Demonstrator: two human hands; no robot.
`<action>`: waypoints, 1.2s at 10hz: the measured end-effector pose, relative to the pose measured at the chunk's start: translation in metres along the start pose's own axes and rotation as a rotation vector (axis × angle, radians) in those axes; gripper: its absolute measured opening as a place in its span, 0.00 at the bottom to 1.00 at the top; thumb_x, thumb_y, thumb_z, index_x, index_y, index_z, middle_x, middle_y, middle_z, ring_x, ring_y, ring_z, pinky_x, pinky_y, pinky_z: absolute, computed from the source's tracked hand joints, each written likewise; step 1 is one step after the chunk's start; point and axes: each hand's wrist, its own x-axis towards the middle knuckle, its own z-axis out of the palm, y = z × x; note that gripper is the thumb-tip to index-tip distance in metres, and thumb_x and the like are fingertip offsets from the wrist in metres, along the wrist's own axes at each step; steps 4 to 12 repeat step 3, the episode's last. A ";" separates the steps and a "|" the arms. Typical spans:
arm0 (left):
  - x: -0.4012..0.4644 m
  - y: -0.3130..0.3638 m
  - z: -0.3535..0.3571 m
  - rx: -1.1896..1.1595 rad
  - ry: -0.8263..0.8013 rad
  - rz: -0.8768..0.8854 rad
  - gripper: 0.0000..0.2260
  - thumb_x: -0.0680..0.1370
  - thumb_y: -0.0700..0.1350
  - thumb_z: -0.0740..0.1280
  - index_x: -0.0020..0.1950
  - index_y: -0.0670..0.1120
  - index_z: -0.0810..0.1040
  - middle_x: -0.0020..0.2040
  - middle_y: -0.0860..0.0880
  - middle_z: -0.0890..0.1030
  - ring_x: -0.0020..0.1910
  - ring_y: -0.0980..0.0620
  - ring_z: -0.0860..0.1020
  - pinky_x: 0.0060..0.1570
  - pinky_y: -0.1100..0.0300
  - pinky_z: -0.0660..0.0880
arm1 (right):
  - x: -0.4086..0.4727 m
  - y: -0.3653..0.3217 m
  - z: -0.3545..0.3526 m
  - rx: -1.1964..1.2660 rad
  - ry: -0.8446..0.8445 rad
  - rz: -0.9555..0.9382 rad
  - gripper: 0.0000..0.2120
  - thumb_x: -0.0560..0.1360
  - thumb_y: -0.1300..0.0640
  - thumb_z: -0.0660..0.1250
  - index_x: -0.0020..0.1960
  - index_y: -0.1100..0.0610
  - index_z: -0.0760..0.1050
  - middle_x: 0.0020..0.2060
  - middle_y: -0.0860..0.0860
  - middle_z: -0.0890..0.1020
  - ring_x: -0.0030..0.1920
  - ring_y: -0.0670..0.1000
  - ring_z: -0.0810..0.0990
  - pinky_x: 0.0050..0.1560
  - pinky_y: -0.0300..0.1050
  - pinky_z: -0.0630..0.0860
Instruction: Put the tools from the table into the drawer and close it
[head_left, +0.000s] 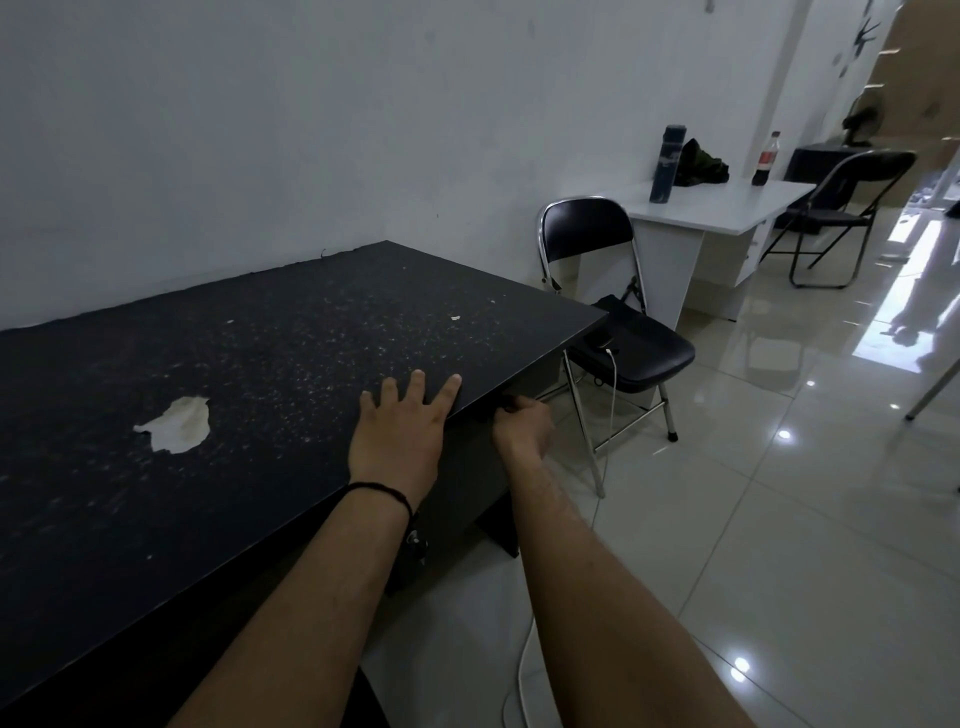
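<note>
A black speckled table fills the left of the view, with no tools visible on its top. My left hand lies flat on the table's front edge, fingers spread, holding nothing. My right hand is just below that edge, its fingers curled against the dark drawer front near its top. What the fingers grip is hidden under the tabletop. The drawer front appears flush under the table, and its inside is not visible.
A torn pale patch marks the tabletop. A black folding chair with a device and a white cable stands right of the table. Behind it a white desk holds bottles. The glossy tiled floor lies to the right.
</note>
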 end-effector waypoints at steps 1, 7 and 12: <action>0.000 0.000 -0.001 -0.010 -0.005 0.004 0.44 0.77 0.49 0.70 0.81 0.57 0.40 0.81 0.43 0.53 0.77 0.36 0.56 0.74 0.38 0.59 | -0.002 -0.001 0.000 0.015 -0.010 0.006 0.16 0.80 0.61 0.65 0.66 0.53 0.79 0.61 0.52 0.83 0.57 0.50 0.81 0.44 0.38 0.69; -0.002 -0.002 -0.002 -0.043 -0.032 0.027 0.44 0.76 0.57 0.69 0.81 0.57 0.41 0.82 0.43 0.52 0.78 0.36 0.55 0.75 0.38 0.57 | -0.018 -0.003 -0.012 -0.006 0.122 -0.026 0.19 0.80 0.54 0.64 0.71 0.53 0.75 0.66 0.51 0.80 0.63 0.52 0.79 0.54 0.41 0.71; -0.002 -0.002 -0.002 -0.043 -0.032 0.027 0.44 0.76 0.57 0.69 0.81 0.57 0.41 0.82 0.43 0.52 0.78 0.36 0.55 0.75 0.38 0.57 | -0.018 -0.003 -0.012 -0.006 0.122 -0.026 0.19 0.80 0.54 0.64 0.71 0.53 0.75 0.66 0.51 0.80 0.63 0.52 0.79 0.54 0.41 0.71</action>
